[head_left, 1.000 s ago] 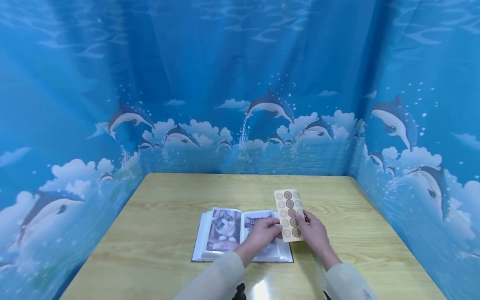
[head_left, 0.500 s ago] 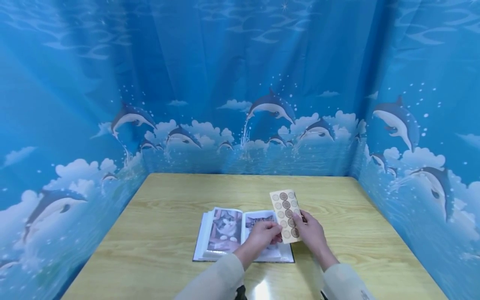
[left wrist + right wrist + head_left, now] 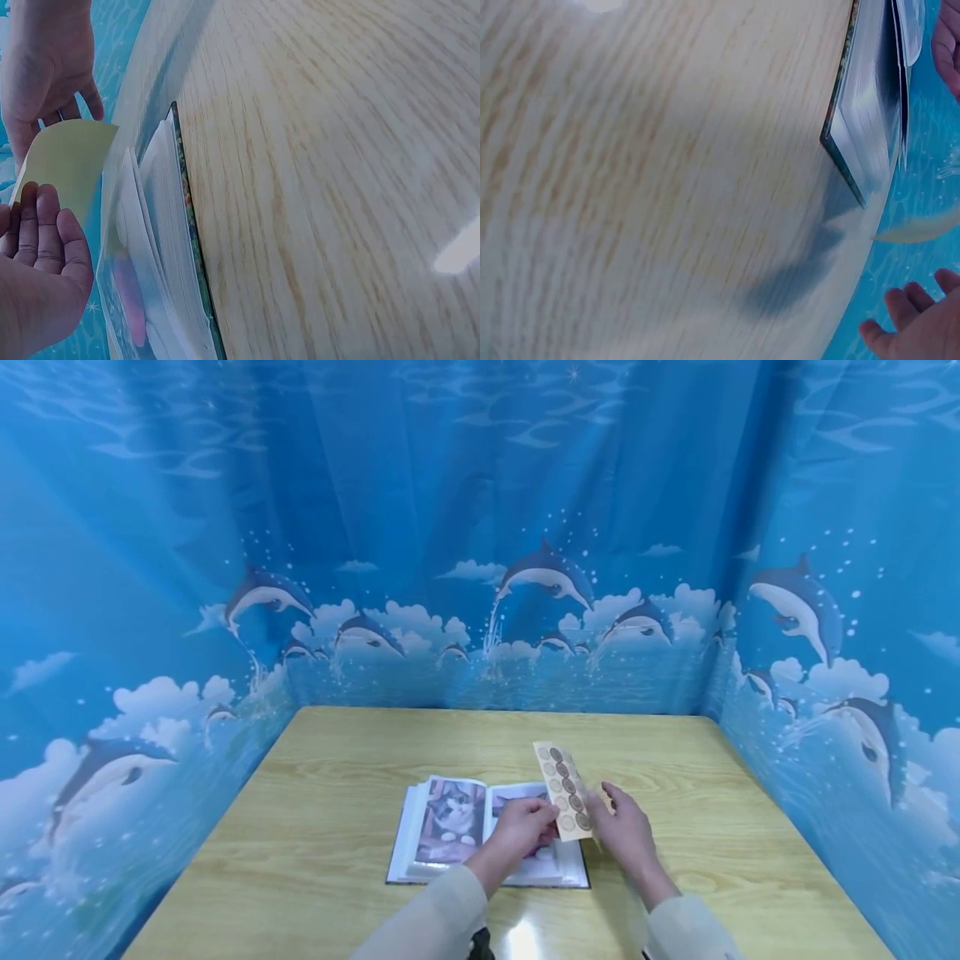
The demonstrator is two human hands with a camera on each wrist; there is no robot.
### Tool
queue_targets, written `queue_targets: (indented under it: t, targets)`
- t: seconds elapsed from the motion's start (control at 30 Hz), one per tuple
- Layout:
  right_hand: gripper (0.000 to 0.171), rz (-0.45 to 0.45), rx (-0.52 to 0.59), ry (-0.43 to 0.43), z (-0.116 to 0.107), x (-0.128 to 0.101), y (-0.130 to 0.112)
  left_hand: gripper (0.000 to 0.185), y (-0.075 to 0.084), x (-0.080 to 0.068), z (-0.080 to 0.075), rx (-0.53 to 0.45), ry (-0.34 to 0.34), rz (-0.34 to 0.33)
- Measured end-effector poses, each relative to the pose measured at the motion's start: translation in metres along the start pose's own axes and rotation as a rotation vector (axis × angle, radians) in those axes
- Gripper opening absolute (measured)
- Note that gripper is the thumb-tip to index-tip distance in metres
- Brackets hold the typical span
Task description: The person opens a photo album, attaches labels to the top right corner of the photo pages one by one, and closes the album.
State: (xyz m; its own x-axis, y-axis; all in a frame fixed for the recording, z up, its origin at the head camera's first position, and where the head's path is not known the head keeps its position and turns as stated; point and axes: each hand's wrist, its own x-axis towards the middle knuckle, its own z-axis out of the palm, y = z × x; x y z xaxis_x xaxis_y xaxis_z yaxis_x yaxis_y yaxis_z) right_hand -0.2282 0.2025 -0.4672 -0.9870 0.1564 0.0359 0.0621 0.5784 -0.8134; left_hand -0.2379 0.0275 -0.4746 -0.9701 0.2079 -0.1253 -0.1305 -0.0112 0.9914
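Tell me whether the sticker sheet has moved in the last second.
Yes. The sticker sheet has swung left and turned edge-on, its top now over the open photo album's right page; the album stayed put.

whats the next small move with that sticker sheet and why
Probably bring the right hand back onto the sticker sheet to steady it. The sheet stands tilted above the open photo album, pinched only by the left hand, while the right hand's fingers look open and just off its edge.
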Motion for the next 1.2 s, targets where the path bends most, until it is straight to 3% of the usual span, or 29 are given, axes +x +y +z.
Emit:
queue_targets:
  t: [0.33, 0.47, 0.57, 0.77, 0.93, 1.2]
  targets:
    - [0.041, -0.291, -0.133, 0.143, 0.013, -0.008, -0.006, 0.019, 0.001, 0.004, -0.003, 0.023, 0.062, 0.016]
    - [0.03, -0.451, -0.221, 0.24, 0.022, -0.011, -0.009, 0.018, 0.001, 0.005, -0.004, -0.006, 0.071, 0.035]
    - [0.026, -0.523, -0.271, 0.299, 0.028, -0.014, -0.01, 0.017, 0.001, 0.007, -0.005, -0.036, 0.083, 0.034]
    - [0.025, -0.562, -0.307, 0.361, 0.034, -0.019, -0.01, 0.017, 0.003, 0.006, -0.005, -0.054, 0.098, 0.022]
    - [0.024, -0.581, -0.347, 0.378, 0.036, -0.02, -0.01, 0.018, 0.002, 0.007, -0.004, -0.094, 0.092, 0.065]
    - [0.025, -0.529, -0.378, 0.311, 0.035, -0.021, -0.012, 0.017, 0.003, 0.007, -0.004, -0.106, 0.108, 0.069]
